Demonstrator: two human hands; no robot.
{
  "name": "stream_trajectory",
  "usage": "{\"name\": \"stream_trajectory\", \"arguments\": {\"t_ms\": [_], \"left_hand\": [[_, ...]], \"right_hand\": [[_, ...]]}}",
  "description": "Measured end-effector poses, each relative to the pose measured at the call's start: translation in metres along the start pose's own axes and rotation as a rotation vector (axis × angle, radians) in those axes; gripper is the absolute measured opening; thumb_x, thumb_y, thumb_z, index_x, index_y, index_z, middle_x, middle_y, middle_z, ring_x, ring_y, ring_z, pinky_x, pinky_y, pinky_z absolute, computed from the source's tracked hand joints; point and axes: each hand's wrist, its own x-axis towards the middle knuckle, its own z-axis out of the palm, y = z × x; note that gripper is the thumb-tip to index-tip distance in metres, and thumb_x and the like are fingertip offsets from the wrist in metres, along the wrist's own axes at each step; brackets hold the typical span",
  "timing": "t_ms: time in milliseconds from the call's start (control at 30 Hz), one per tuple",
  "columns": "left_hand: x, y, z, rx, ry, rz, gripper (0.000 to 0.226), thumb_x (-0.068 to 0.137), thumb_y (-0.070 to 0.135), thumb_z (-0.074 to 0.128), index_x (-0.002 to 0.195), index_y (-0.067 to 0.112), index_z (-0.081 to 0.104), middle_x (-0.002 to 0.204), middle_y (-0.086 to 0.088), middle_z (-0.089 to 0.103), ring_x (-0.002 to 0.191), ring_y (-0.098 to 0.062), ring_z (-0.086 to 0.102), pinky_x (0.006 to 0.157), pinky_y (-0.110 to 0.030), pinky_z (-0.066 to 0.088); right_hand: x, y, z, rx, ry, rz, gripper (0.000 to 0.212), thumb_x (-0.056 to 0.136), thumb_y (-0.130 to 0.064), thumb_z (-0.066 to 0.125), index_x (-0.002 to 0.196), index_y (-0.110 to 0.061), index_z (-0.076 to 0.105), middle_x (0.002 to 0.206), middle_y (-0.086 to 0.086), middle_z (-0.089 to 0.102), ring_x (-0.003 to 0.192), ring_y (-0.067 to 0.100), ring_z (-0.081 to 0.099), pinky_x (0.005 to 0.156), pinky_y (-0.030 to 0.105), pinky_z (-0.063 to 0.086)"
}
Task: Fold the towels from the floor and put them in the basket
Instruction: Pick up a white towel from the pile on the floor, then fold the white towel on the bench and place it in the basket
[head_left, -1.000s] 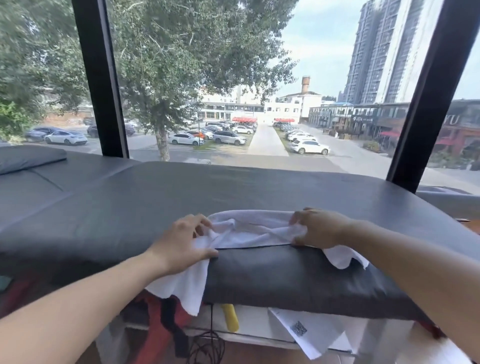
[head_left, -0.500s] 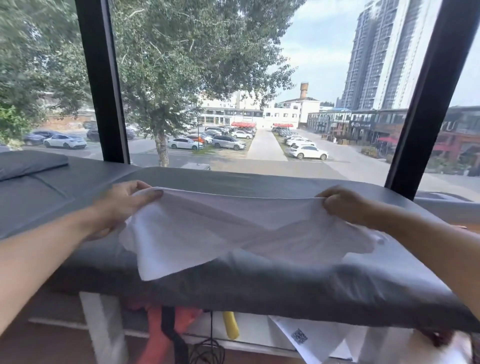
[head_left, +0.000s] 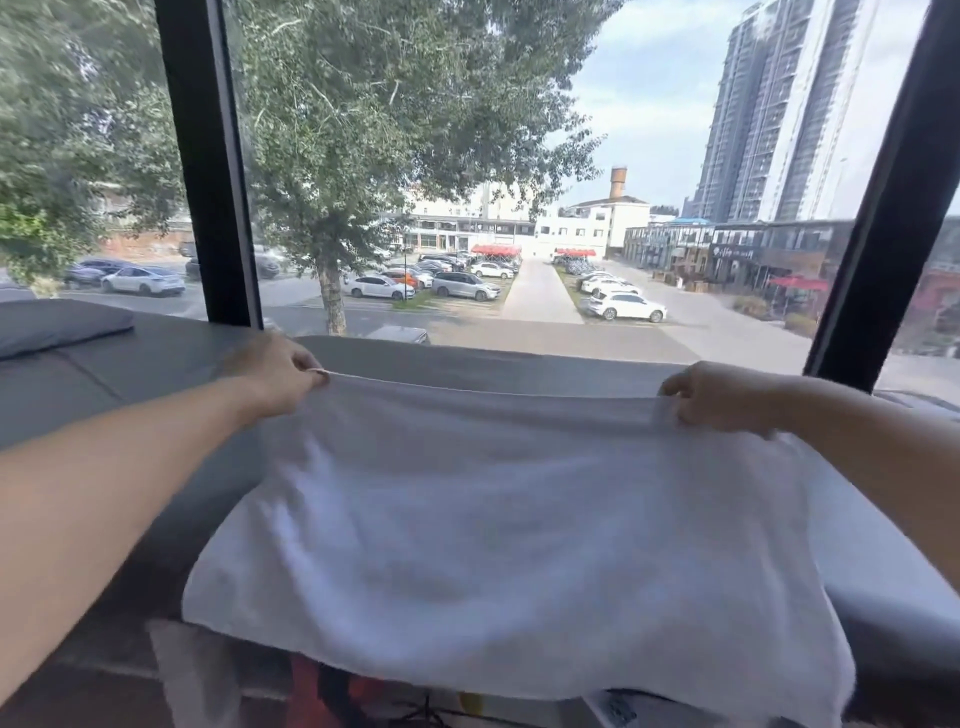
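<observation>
A white towel (head_left: 498, 525) is stretched out wide between both hands, above a dark grey padded massage bed (head_left: 130, 374) that runs along a large window. The left hand (head_left: 278, 376) pinches the towel's far left corner: its fingers (head_left: 306, 364) are curled down narrow over the hem, with the cloth edge caught between thumb and forefinger. The right hand (head_left: 722, 397) grips the far right corner in the same way, its fingers (head_left: 675, 387) curled tight round a small bunch of fabric. Between the two hands the far hem runs nearly straight and taut, dipping slightly in the middle.

From that held edge the towel spreads toward the viewer in one broad sheet. Its near edge hangs over the front rim of the bed, the near right corner drooping lowest. Whether the middle of the sheet rests on the padding or floats just above it cannot be told; the cloth is blurred there.

A grey pillow (head_left: 52, 327) lies on the bed at far left, well apart from the towel. Below the front of the bed, something orange-red (head_left: 311, 691) shows just under the towel's near edge, too blurred to name. Two black window posts (head_left: 208, 171) rise behind the bed, and outside are a tree (head_left: 363, 130), parked cars and tall towers.
</observation>
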Motion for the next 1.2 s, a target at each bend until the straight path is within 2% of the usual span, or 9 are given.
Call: {"name": "stream_trajectory", "arguments": {"t_ms": [133, 300, 400, 500, 567, 667, 767, 1000, 1200], "left_hand": [[0.003, -0.009, 0.055, 0.343, 0.07, -0.084, 0.015, 0.088, 0.026, 0.069, 0.074, 0.029, 0.073, 0.114, -0.001, 0.066, 0.11, -0.028, 0.062, 0.08, -0.032, 0.046], [0.026, 0.002, 0.072, 0.434, 0.184, -0.122, 0.023, 0.086, 0.012, 0.058, 0.082, 0.024, 0.078, 0.107, -0.008, 0.072, 0.1, -0.032, 0.068, 0.074, -0.03, 0.043], [0.044, 0.006, 0.076, 0.217, 0.233, -0.166, 0.02, 0.088, 0.017, 0.061, 0.093, 0.024, 0.078, 0.109, -0.012, 0.073, 0.101, -0.036, 0.067, 0.079, -0.036, 0.052], [0.043, 0.001, 0.097, -0.054, -0.018, -0.195, 0.083, 0.089, 0.04, 0.07, 0.158, 0.025, 0.026, 0.157, -0.01, 0.041, 0.144, -0.033, 0.039, 0.113, -0.045, 0.038], [0.032, -0.002, 0.111, -0.052, -0.148, -0.185, 0.098, 0.09, 0.055, 0.062, 0.161, 0.03, -0.002, 0.167, -0.007, 0.018, 0.152, -0.029, 0.022, 0.121, -0.044, 0.026], [0.017, -0.013, 0.12, 0.201, -0.321, -0.085, 0.08, 0.095, 0.07, 0.033, 0.16, 0.028, 0.016, 0.167, 0.002, 0.021, 0.154, -0.023, 0.019, 0.123, -0.04, 0.017], [0.01, -0.017, 0.113, 0.242, -0.313, -0.065, 0.071, 0.1, 0.065, 0.019, 0.158, 0.024, 0.027, 0.167, 0.003, 0.022, 0.153, -0.022, 0.021, 0.124, -0.044, 0.014], [-0.01, -0.048, 0.092, 0.242, -0.18, 0.001, 0.093, 0.082, 0.084, 0.004, 0.152, 0.034, 0.039, 0.162, 0.001, 0.034, 0.151, -0.027, 0.027, 0.12, -0.05, 0.019], [-0.031, -0.054, 0.087, 0.271, -0.321, -0.051, 0.074, 0.096, 0.071, 0.022, 0.158, 0.031, 0.027, 0.167, 0.007, 0.019, 0.155, -0.017, 0.012, 0.124, -0.048, 0.006]], "right_hand": [[0.033, 0.037, 0.06, -0.27, -0.101, 0.011, 0.024, 0.091, -0.014, 0.056, 0.108, -0.02, 0.071, 0.107, 0.004, 0.069, 0.086, 0.019, 0.057, 0.06, 0.026, 0.04], [0.063, 0.055, 0.065, -0.012, 0.223, 0.102, 0.019, 0.094, -0.014, 0.056, 0.104, -0.024, 0.07, 0.117, 0.005, 0.065, 0.103, 0.028, 0.061, 0.083, 0.03, 0.045], [0.071, 0.056, 0.065, -0.008, 0.369, 0.144, 0.018, 0.094, -0.03, 0.06, 0.111, -0.034, 0.065, 0.125, 0.006, 0.066, 0.112, 0.029, 0.06, 0.092, 0.037, 0.048], [0.062, 0.041, 0.079, -0.237, 0.453, 0.119, 0.048, 0.095, -0.034, 0.06, 0.141, -0.03, 0.048, 0.144, 0.006, 0.051, 0.132, 0.03, 0.044, 0.104, 0.044, 0.037], [0.051, 0.02, 0.091, -0.213, 0.532, -0.047, 0.054, 0.098, -0.036, 0.054, 0.149, -0.031, 0.039, 0.153, 0.002, 0.042, 0.138, 0.028, 0.038, 0.109, 0.046, 0.035], [0.043, -0.006, 0.111, -0.025, 0.31, -0.248, 0.053, 0.102, -0.052, 0.039, 0.153, -0.039, 0.032, 0.161, -0.011, 0.031, 0.147, 0.019, 0.03, 0.119, 0.043, 0.026], [0.045, 0.004, 0.119, 0.033, -0.034, -0.167, 0.059, 0.101, -0.058, 0.034, 0.155, -0.033, 0.032, 0.164, -0.008, 0.023, 0.153, 0.011, 0.015, 0.125, 0.034, 0.008], [0.035, 0.079, 0.097, 0.033, -0.01, 0.108, 0.062, 0.104, -0.054, 0.027, 0.157, -0.021, 0.03, 0.165, -0.002, 0.022, 0.153, 0.015, 0.016, 0.123, 0.03, 0.007], [0.031, 0.097, 0.099, -0.002, -0.01, 0.17, 0.066, 0.103, -0.057, 0.028, 0.159, -0.021, 0.025, 0.166, 0.0, 0.019, 0.154, 0.016, 0.014, 0.122, 0.03, 0.006]]}}
